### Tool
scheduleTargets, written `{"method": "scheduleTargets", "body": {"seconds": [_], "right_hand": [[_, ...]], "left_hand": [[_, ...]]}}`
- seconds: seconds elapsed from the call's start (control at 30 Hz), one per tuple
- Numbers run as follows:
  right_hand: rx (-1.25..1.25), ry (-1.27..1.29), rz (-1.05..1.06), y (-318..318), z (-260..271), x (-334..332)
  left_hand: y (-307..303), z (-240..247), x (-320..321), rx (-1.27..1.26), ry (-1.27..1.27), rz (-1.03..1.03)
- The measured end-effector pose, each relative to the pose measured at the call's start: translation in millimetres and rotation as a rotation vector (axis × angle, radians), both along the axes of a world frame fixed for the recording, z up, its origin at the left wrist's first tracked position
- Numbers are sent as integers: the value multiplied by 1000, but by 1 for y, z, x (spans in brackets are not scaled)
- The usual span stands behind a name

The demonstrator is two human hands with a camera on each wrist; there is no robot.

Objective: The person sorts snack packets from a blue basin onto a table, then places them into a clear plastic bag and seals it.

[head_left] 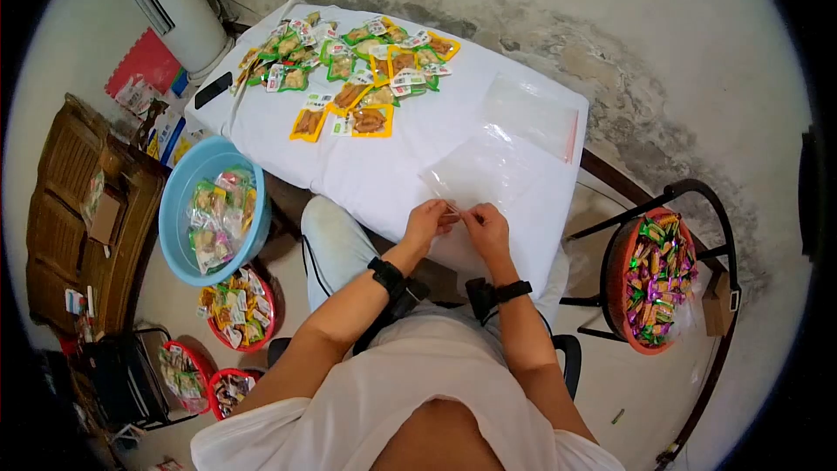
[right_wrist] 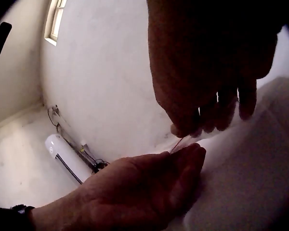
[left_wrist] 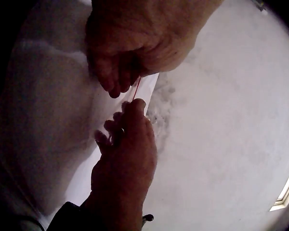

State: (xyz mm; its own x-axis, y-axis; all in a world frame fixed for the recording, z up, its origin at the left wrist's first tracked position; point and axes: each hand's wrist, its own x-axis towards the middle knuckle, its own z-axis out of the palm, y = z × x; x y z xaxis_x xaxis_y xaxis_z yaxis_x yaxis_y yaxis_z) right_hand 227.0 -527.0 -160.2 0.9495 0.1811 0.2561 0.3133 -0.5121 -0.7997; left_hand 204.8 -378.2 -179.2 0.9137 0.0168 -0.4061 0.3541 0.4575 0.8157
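Observation:
Both hands meet over the near edge of the white-covered table. My left hand [head_left: 425,223] pinches the near edge of a clear plastic bag [head_left: 471,173], and my right hand [head_left: 488,230] pinches that same edge close beside it. A thin red line on the bag's edge [left_wrist: 137,89] runs between the fingertips in the left wrist view; the right wrist view shows it too. The bag's body spreads away from the hands over the tablecloth. More clear plastic bags [head_left: 527,113] lie flat beyond it, with a red strip along their right side.
Many green and yellow snack packets [head_left: 340,68] lie across the table's far left, near a black phone [head_left: 214,92]. A blue tub [head_left: 166,240] of packets and several red baskets [head_left: 272,318] stand left. At right, an orange basket [head_left: 617,283] of wrapped sweets sits on a black chair [head_left: 717,209].

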Motion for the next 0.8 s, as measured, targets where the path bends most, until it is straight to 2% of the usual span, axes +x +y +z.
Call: {"method": "scheduleTargets", "body": {"seconds": [0.17,0.23,0.27,0.33,0.47,0.53,0.57,0.63,0.67,0.73,0.8], "right_hand": [[28,52,-12,-1,7,2],[154,-3,-124,-1,13,1],[157,-6,-114,0,20,1],[-23,-161,-85,-1,32,1],[-207,-230,11,-4,34,12],[-190,-330,-32,-1,60,16],[-189,-333,-32,1,68,18],[-251,-398,6,5,80,22],[-252,-399,6,6,80,21],[-349,-405,86,8,80,19],[-349,-402,60,7,74,17]], "left_hand": [[0,2,-1,-33,0,84],[2,-8,1,-44,19,66],[2,-5,1,-42,14,76],[2,0,1,0,57,83],[2,11,2,57,68,59],[-5,32,-6,938,-293,365],[-4,42,-8,939,-295,366],[0,57,-7,1452,-1035,229],[1,59,-2,1451,-1037,230],[1,63,12,1424,-1094,-41],[3,59,23,1430,-1121,7]]}}
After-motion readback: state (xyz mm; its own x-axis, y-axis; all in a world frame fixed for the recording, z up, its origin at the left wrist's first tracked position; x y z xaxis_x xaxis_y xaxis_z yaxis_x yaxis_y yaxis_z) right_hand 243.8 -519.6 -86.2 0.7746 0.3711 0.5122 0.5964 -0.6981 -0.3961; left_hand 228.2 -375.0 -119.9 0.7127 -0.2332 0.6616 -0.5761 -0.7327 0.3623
